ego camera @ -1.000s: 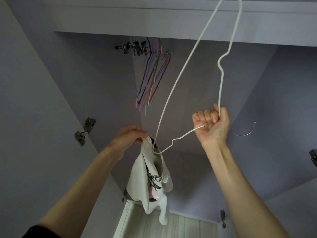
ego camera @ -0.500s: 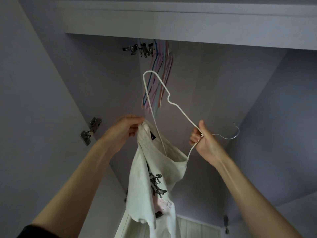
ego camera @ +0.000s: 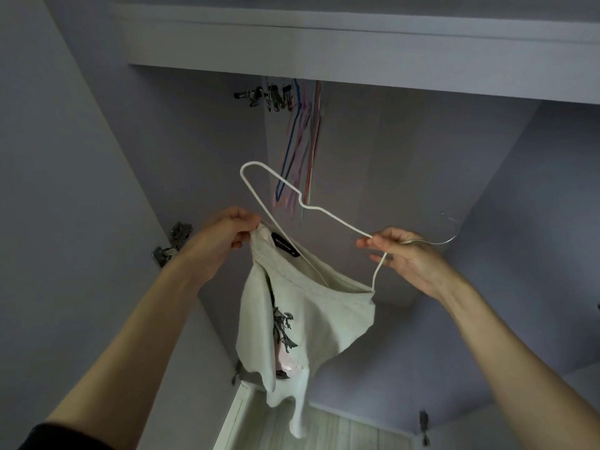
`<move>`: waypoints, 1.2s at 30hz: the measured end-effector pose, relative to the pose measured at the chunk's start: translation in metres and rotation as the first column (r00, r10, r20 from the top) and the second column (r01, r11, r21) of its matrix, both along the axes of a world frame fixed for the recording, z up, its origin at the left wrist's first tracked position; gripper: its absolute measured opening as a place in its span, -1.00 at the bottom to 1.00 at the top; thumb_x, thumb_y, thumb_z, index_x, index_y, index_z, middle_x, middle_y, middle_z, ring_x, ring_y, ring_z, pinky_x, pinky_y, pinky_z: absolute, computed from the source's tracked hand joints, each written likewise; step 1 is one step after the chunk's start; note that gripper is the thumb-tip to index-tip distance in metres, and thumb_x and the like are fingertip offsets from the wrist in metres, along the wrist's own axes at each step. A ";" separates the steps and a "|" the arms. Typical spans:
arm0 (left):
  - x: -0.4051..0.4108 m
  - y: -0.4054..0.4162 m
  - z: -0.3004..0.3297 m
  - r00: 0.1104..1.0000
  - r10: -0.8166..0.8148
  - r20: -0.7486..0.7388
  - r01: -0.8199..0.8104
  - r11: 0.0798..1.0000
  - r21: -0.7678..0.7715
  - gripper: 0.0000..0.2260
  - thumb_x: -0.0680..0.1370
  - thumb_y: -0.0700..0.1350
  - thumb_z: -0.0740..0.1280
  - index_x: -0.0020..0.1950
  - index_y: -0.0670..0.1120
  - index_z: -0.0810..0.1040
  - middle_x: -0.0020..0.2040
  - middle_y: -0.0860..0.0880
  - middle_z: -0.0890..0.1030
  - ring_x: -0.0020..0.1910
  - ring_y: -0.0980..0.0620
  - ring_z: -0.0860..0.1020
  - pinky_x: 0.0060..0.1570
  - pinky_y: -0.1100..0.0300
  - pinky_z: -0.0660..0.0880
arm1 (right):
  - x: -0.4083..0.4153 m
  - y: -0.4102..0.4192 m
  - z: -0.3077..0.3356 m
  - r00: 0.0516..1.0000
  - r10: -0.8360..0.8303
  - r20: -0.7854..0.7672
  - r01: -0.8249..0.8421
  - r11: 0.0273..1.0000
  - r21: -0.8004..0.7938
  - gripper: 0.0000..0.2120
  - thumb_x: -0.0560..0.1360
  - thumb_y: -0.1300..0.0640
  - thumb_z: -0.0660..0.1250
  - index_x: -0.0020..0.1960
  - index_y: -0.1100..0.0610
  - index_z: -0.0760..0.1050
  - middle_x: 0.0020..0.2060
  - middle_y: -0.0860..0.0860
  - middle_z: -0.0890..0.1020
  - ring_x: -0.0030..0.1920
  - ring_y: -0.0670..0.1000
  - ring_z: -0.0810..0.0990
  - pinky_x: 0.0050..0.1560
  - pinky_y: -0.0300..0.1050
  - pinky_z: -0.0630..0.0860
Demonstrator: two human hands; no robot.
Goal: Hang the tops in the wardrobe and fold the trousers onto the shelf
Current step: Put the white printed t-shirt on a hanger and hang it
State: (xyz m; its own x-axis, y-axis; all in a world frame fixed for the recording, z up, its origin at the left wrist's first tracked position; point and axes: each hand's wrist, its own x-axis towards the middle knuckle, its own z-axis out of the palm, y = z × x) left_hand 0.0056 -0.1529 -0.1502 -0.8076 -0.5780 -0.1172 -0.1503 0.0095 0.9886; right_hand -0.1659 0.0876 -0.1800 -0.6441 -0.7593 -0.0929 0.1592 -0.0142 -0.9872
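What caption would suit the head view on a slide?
Left hand holds a pale top's collar while right hand feeds a white wire hanger into it.

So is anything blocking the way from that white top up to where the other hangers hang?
Nothing visible does. The white top hangs below the coloured hangers, with open space between. The left hand grips its collar; the right hand pinches the white hanger, partly inside the neck.

A single wide-angle view from the person's head looks up and forward into the open wardrobe (ego camera: 357, 164), close enough that both forearms reach in from the lower corners. The top panel (ego camera: 357, 50) spans the upper frame; the floor (ego camera: 341, 430) shows at the bottom edge.
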 end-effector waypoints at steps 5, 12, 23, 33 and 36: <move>-0.003 -0.006 0.003 0.997 0.046 -0.061 -0.046 0.999 0.001 -0.84 0.56 -0.21 0.23 -0.20 -0.06 0.49 -0.27 -0.01 0.52 -0.25 0.05 0.42 -0.20 0.17 0.28 | -0.006 -0.005 0.018 0.983 0.020 -0.180 -0.005 0.996 0.085 -0.92 0.47 0.26 0.28 -0.14 0.14 0.54 -0.04 0.06 0.65 -0.02 -0.14 0.58 0.01 -0.34 0.42; -0.001 -0.008 0.003 0.985 0.145 -0.097 -0.140 0.989 0.057 -0.80 0.55 -0.26 0.19 -0.24 -0.05 0.43 -0.30 0.03 0.49 -0.31 0.10 0.39 -0.30 0.21 0.21 | 0.003 -0.018 0.010 0.987 0.012 -0.163 0.000 0.997 0.076 -0.87 0.46 0.30 0.30 -0.13 0.11 0.57 -0.19 -0.07 0.66 -0.14 -0.23 0.59 -0.02 -0.40 0.41; -0.002 0.006 0.014 0.987 0.058 -0.148 -0.042 0.993 0.106 -0.85 0.58 -0.15 0.22 -0.18 -0.04 0.46 -0.33 0.09 0.55 -0.28 0.11 0.45 -0.19 0.18 0.24 | 0.042 -0.058 -0.002 0.874 -0.037 0.485 0.249 0.890 -0.381 -0.92 0.27 0.17 0.38 -0.33 0.11 0.66 -0.19 0.01 0.70 -0.04 -0.04 0.66 0.20 -0.08 0.42; 0.019 -0.017 0.045 0.961 0.168 -0.218 -0.146 0.983 0.113 -0.83 0.58 -0.20 0.21 -0.20 -0.06 0.47 -0.37 0.07 0.55 -0.31 0.09 0.44 -0.26 0.22 0.28 | 0.039 -0.046 -0.028 0.980 -0.079 0.182 0.090 0.995 -0.050 -0.86 0.51 0.30 0.24 -0.10 0.18 0.57 -0.11 -0.06 0.67 0.01 -0.14 0.56 0.15 -0.26 0.36; 0.024 -0.027 0.046 0.949 0.246 -0.198 -0.253 0.967 -0.008 -0.81 0.56 -0.22 0.24 -0.24 -0.05 0.47 -0.39 0.10 0.52 -0.36 0.15 0.41 -0.29 0.24 0.24 | 0.034 -0.043 -0.021 0.998 -0.038 0.051 0.037 0.999 0.020 -0.89 0.47 0.26 0.29 -0.10 0.18 0.60 0.02 -0.05 0.62 0.06 -0.15 0.53 0.28 -0.18 0.26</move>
State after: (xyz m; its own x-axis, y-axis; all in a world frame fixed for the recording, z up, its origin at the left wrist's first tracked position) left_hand 0.0291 -0.1797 -0.1038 -0.6422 -0.7649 0.0501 0.0427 0.0296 0.9987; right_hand -0.1318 0.0443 -0.2012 -0.6659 -0.7326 -0.1413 0.2096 -0.0019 -0.9778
